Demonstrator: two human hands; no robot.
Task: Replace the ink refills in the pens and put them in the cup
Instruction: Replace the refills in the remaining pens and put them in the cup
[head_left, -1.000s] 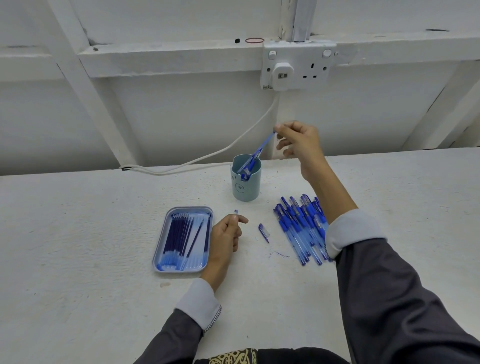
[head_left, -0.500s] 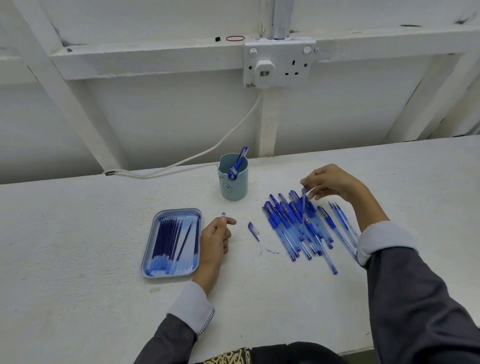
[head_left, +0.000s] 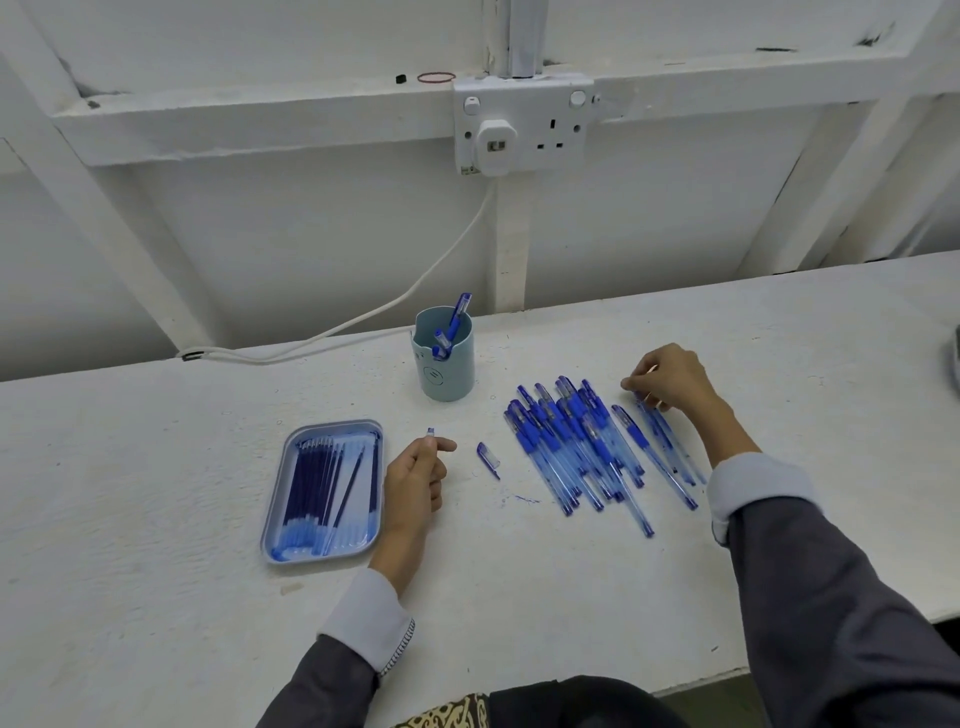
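A pale teal cup (head_left: 445, 370) stands at the back of the white table with two blue pens (head_left: 453, 325) leaning in it. Right of it lies a pile of several blue pens (head_left: 576, 441). My right hand (head_left: 675, 382) rests at the pile's far right end, fingertips pinching the top of a pen (head_left: 667, 441) that lies on the table. My left hand (head_left: 415, 480) is closed around a small blue pen part (head_left: 430, 433) sticking up from the fist. A loose blue cap (head_left: 488, 457) lies between the hands. A blue tray (head_left: 291, 512) holds several dark refills (head_left: 317, 483).
A white cable (head_left: 363, 317) runs from the wall socket (head_left: 522, 124) down along the table's back edge. The table's front edge is close to my body, and a dark object (head_left: 955, 358) shows at the far right edge.
My right hand dropped a pen into the cup, then came down and right to the far end of the pen pile. The left hand stayed put, still holding the small part.
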